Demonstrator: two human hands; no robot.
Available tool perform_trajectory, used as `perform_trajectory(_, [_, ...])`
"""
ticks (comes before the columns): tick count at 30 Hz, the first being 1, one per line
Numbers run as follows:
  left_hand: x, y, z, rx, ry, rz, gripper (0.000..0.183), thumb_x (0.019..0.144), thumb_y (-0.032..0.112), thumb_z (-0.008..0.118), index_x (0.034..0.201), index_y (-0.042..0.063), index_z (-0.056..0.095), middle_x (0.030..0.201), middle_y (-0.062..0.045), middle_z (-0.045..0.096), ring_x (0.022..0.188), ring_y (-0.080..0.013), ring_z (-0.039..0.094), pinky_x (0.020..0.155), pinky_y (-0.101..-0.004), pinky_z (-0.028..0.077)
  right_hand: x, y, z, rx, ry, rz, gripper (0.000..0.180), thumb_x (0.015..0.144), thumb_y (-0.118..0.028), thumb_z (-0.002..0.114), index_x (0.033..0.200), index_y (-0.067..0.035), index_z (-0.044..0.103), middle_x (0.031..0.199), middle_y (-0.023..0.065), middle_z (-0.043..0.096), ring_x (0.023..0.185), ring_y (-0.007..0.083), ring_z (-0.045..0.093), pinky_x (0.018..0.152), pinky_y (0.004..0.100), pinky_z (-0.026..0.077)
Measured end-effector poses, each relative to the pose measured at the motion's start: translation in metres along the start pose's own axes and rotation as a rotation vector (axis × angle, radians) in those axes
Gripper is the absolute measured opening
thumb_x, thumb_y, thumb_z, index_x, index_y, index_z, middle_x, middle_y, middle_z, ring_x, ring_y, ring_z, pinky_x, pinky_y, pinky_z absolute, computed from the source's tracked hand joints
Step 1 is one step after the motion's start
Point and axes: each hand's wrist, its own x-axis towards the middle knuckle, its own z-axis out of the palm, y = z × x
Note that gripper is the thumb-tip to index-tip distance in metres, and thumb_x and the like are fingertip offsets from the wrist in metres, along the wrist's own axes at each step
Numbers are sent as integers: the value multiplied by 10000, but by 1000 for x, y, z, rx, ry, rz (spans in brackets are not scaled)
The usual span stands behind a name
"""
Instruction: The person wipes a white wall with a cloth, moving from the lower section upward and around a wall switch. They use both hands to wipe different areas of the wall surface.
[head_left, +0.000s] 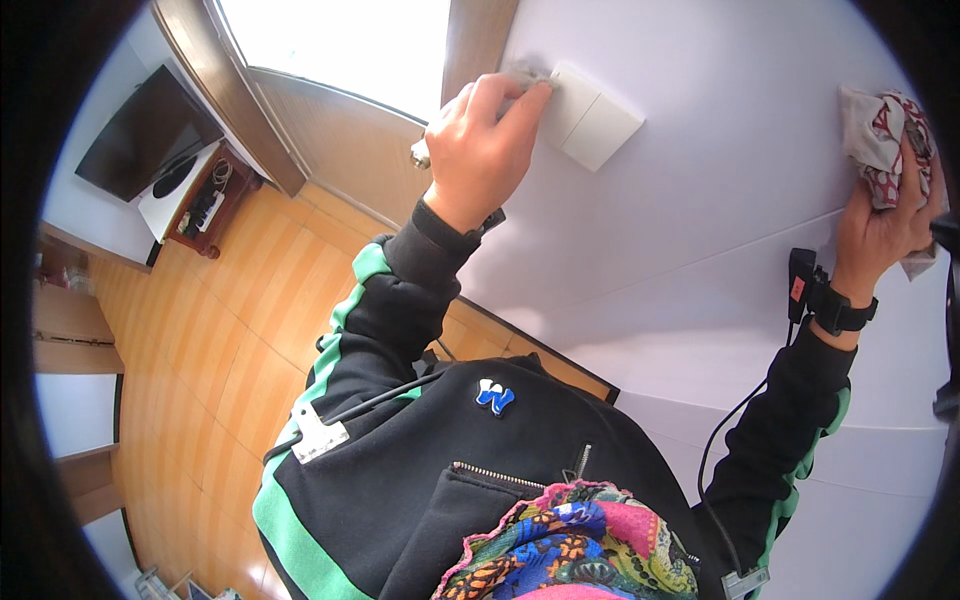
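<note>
My left hand (484, 142) pinches a small, blurred grey wad (531, 73) between thumb and fingers, at the corner of a white two-panel wall switch (596, 118). What the wad is made of I cannot tell. Just behind that hand shows a metal door knob (419, 154). Far to the right, my right hand (885, 225) holds a bunched cloth (889, 142), whitish with a red pattern, close to the wall. Crinkled clear plastic (919, 264) pokes out under it; part of the bundle is covered by my fingers.
The white wall (690, 172) stands right before me, beside a wooden door (337, 135) with a bright pane. A black cable (709, 457) runs from a device at my right wrist down my sleeve. Further left, a television (146, 135) stands on a low cabinet (214, 199).
</note>
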Motion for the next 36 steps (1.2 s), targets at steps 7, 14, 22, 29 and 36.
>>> perform_trajectory(7, [3,-1,6,26,1,3,222,794,63,804,996,151,777,882,-2,609,665,-190,614,544,-293,493,-1,6,10,69,3,19,507,836,-204,776,1333,-266,697,1376,100,619,1176,272,605,986,407,424])
perform_trajectory(14, [9,-7,19,34,6,-4,219,793,64,805,991,154,778,873,-1,602,664,-186,615,539,-293,491,-4,11,15,32,-16,30,501,839,-181,765,1331,-254,699,1363,110,632,1164,281,619,975,400,435])
perform_trajectory(22, [6,-6,24,19,-17,-1,229,794,64,802,1003,156,776,879,-2,606,672,-187,617,543,-291,494,-3,16,28,0,-22,40,505,835,-163,762,1329,-247,701,1355,120,636,1156,284,626,970,400,444])
perform_trajectory(29, [8,-12,36,56,-25,11,239,792,60,802,1010,153,775,874,-3,612,679,-183,626,555,-288,508,2,20,34,68,-13,-12,508,829,-145,759,1323,-248,702,1335,118,644,1131,290,642,952,396,470])
perform_trajectory(36, [-9,-11,33,38,-95,-3,256,777,49,801,1009,153,772,886,-1,612,706,-178,636,555,-286,506,0,23,45,20,15,-6,520,825,-145,764,1331,-244,697,1345,125,642,1157,301,635,970,397,464])
